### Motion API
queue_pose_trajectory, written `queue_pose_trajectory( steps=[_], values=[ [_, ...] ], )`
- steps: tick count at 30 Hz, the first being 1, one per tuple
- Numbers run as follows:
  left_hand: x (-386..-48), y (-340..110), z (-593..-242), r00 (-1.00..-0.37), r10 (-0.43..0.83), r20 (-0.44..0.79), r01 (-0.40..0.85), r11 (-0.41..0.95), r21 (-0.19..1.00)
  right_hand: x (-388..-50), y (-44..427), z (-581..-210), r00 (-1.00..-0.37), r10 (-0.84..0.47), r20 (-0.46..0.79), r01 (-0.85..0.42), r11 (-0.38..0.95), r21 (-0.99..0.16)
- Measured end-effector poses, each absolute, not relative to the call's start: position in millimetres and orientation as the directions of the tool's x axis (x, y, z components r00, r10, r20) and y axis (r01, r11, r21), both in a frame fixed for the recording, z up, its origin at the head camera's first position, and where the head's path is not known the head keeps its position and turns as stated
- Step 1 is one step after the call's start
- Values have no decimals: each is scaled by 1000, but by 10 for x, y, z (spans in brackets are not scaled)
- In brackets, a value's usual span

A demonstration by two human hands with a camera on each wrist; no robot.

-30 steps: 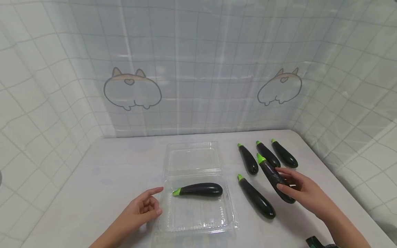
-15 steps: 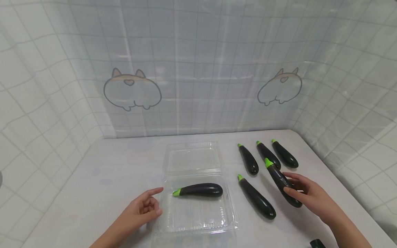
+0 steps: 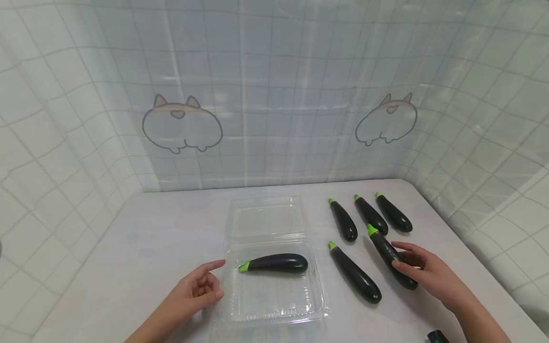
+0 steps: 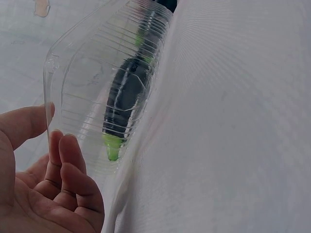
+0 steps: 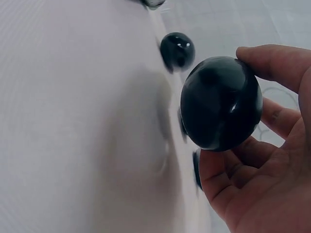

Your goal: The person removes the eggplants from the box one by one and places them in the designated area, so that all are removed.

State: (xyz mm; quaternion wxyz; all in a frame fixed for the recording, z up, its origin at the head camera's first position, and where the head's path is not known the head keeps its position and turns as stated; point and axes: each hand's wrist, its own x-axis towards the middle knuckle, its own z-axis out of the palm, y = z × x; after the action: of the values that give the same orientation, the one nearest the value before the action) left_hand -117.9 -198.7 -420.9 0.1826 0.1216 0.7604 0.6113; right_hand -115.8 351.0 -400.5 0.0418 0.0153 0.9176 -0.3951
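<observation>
In the head view my right hand [image 3: 429,274] grips the lower part of an eggplant [image 3: 388,255] with a bright green cap. The right wrist view shows its round end [image 5: 221,104] between thumb and fingers, with a shadow on the table. My left hand [image 3: 197,288] rests at the left side of a clear plastic clamshell container [image 3: 270,305]. Its fingertips touch the rim, and some fingers are loosely bent. One eggplant [image 3: 279,263] lies sideways inside the container, cap to the left. In the left wrist view that eggplant [image 4: 124,97] shows through the clear wall.
Another eggplant [image 3: 356,274] lies between the container and my right hand. Farther back are three more, a left one [image 3: 344,221], a middle one [image 3: 371,215] and a right one [image 3: 393,212]. The open lid [image 3: 266,219] lies behind the tray on the white table [image 3: 163,257].
The right hand has moved right and a little toward me, carrying its eggplant, and has dipped slightly in the last half second. The left hand and container have stayed put.
</observation>
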Motion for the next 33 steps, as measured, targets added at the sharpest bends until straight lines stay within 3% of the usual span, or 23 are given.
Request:
queue_pose_trajectory(
  steps=[33],
  values=[
    [-1188, -1977, -4193, -905, 387, -176, -81, 248, 965, -1156, 3506, -4119, -995, -36, -93, 38, 730, -683]
  ],
)
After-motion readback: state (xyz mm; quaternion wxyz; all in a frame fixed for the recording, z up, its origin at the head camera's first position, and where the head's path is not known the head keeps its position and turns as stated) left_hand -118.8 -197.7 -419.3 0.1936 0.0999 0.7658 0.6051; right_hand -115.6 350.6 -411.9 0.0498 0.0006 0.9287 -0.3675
